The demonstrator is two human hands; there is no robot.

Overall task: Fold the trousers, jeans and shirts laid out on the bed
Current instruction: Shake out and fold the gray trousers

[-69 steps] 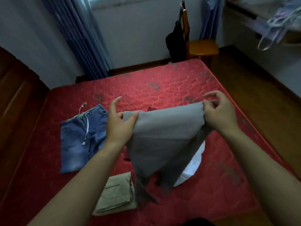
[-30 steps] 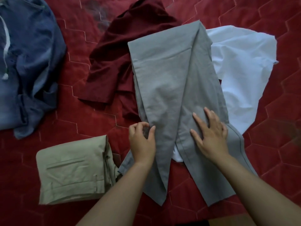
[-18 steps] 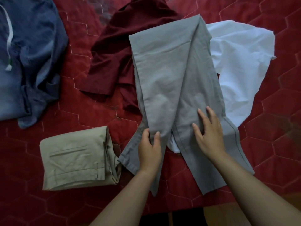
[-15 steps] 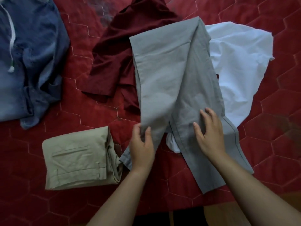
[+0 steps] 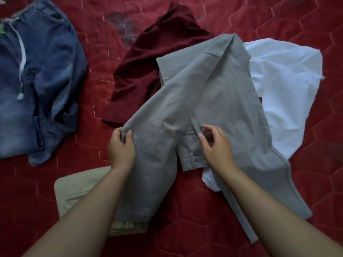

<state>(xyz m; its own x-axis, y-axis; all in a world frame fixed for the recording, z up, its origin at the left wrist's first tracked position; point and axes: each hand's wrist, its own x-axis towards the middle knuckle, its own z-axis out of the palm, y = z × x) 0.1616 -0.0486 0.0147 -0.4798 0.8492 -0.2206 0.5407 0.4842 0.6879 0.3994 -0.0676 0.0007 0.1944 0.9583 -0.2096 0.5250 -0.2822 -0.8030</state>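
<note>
Red quilted bed [image 5: 27,191]: soft, floppy grey trousers [image 5: 213,86] lie across the white shirt [image 5: 287,89]. Your left hand [image 5: 120,147] pinches a leg fold; your right hand [image 5: 215,145] is half-curled over them, grip unclear. Take the hems.

The grey trousers [image 5: 213,93] lie rumpled across the middle of the red bed [image 5: 315,164], one leg trailing toward the near right. The other is raised in a fold pinched by the left hand [image 5: 120,147]. They overlap a crumpled maroon shirt [image 5: 148,67] on their left and a white shirt [image 5: 289,86] on their right. Farther left the blue jeans [image 5: 42,80] sprawl unfolded, and the folded khaki trousers [image 5: 74,190] sit partly under the grey leg.
</note>
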